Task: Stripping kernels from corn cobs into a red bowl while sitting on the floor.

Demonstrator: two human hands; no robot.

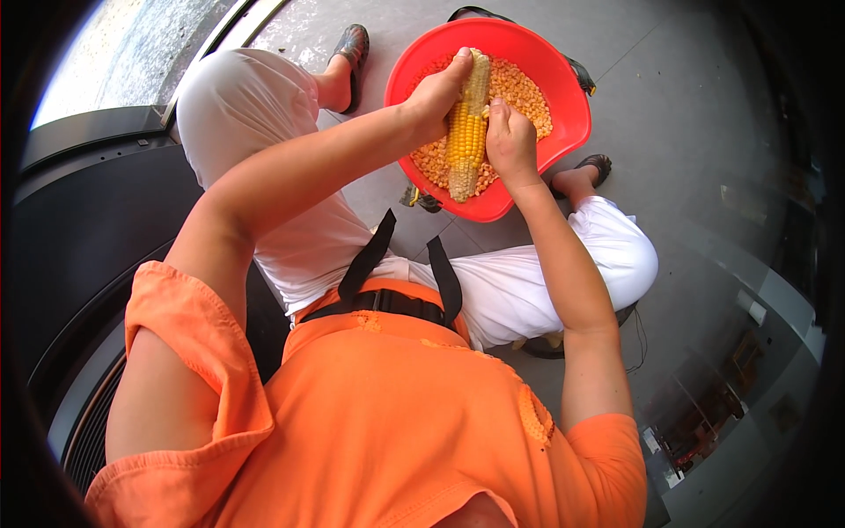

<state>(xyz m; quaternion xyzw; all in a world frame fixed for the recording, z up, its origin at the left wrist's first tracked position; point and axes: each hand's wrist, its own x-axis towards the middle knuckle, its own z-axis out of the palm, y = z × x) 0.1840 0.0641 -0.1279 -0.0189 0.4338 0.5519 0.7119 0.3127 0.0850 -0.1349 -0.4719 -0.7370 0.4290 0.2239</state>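
Observation:
A partly shelled corn cob (467, 132) is held over a red plastic basin (566, 125). Yellow kernels cover its middle, while both ends are mostly bare. My left hand (439, 96) grips the cob from the left, with its thumb along the upper bare part. At the cob's right side, my right hand (512, 137) has its fingers curled and its thumb against the edge of the kernel rows. A pale bit shows by that thumb; whether the fingers pinch it is unclear. Loose corn kernels (521, 89) lie across the basin's bottom, partly hidden by the cob and hands.
The basin stands between my spread legs, above the grey tiled floor (634, 119). Dark straps or fabric (581, 74) show under its rim. A black belt (379, 302) with loose ends crosses my waist. Bright glass and a dark frame (99, 129) are at left.

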